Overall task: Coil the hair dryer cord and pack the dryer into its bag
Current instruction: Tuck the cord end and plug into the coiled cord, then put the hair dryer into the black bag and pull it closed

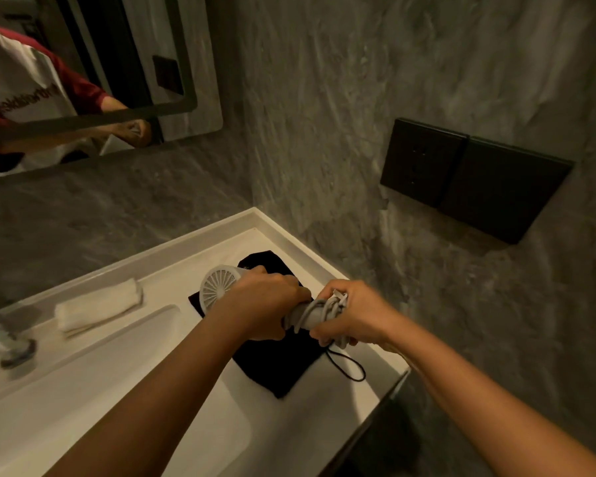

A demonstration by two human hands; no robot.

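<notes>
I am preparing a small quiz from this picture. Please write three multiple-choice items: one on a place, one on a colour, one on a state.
1. Where does the bag lie?
A. on the counter beside the basin
B. inside the basin
C. on the folded towel

2. What colour is the hair dryer?
A. red
B. light grey
C. black

3. How is the cord now?
A. plugged into the wall socket
C. stretched flat over the counter
B. wound around the dryer's handle, held by both hands

Answers:
1 A, it lies flat on the white counter.
2 B, its grille is pale grey.
3 B, the left hand and right hand grip the loops.
</notes>
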